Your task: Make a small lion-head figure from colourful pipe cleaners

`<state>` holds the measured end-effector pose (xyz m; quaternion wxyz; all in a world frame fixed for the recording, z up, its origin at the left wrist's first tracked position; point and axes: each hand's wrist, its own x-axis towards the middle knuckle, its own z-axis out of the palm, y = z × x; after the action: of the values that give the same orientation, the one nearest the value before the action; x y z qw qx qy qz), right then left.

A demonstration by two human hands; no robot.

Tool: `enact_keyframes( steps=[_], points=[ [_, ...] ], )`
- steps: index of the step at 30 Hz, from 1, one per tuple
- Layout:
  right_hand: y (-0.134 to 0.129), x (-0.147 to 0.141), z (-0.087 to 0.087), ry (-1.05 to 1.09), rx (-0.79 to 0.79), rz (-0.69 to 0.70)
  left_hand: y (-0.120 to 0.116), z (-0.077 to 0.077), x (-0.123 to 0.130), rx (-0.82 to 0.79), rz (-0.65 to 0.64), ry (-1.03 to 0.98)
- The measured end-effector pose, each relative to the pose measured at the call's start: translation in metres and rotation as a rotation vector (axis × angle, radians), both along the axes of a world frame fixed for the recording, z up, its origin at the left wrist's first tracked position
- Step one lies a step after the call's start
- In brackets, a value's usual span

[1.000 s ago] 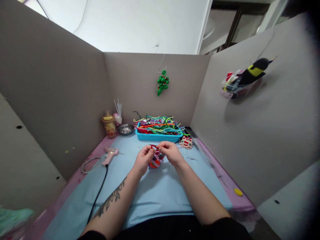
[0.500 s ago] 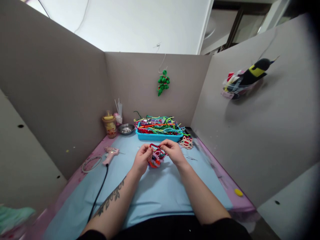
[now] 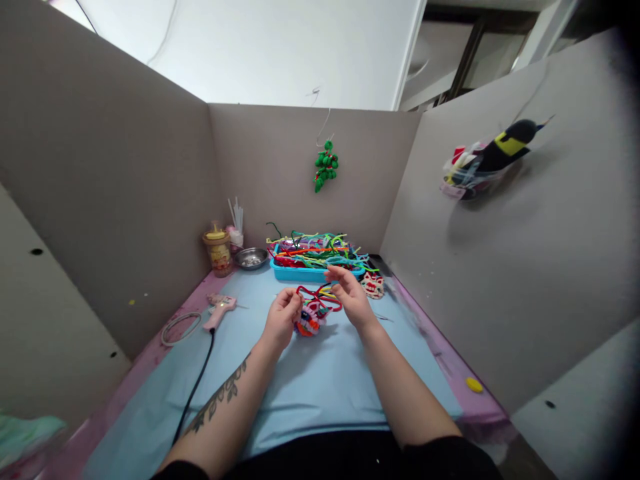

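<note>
Between my hands is a small craft piece of fuzzy pipe cleaners [image 3: 309,323], in lilac, orange and red. A red pipe cleaner [image 3: 306,289] forms loops above it, with a bit of yellow beside the red. My left hand [image 3: 284,313] pinches the red pipe cleaner at its left end, close against the craft piece. To the right, my right hand [image 3: 351,297] is raised with its fingers apart, just beside the red loops, and holds nothing that I can see.
A blue tray [image 3: 300,274] heaped with coloured pipe cleaners stands at the back. A pink glue gun [image 3: 220,310] with a black cord lies left, near a metal bowl [image 3: 251,259] and a lidded cup [image 3: 219,255]. At right are a red-and-cream piece [image 3: 373,285] and a yellow disc [image 3: 474,385].
My right hand has let go of the red pipe cleaner, opened and lifted slightly to the right. The red loops now spread wider. My left hand keeps its pinch.
</note>
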<state>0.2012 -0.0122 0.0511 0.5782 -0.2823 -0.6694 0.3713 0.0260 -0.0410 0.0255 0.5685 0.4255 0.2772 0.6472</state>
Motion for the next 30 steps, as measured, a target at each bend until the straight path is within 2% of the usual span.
enact_keyframes(
  steps=[6,13,19,25,28,30],
  points=[
    [-0.006,-0.016,0.006,-0.266,0.238,-0.108,0.000,-0.002,0.002,0.004,0.013,0.040],
    [-0.006,-0.016,0.006,-0.298,0.325,-0.149,-0.006,-0.002,0.001,-0.046,-0.178,0.095],
    [-0.015,-0.008,0.013,-0.390,0.317,-0.073,-0.004,0.005,-0.007,0.018,-0.066,0.059],
    [-0.010,-0.004,0.012,-0.453,0.378,-0.120,-0.002,0.014,-0.013,0.026,-0.041,-0.013],
    [-0.008,-0.008,0.010,-0.464,0.396,-0.128,-0.002,0.011,-0.013,0.023,-0.051,-0.011],
    [-0.008,-0.012,0.008,-0.435,0.399,-0.200,-0.003,0.007,-0.011,0.026,-0.058,0.020]
  ],
)
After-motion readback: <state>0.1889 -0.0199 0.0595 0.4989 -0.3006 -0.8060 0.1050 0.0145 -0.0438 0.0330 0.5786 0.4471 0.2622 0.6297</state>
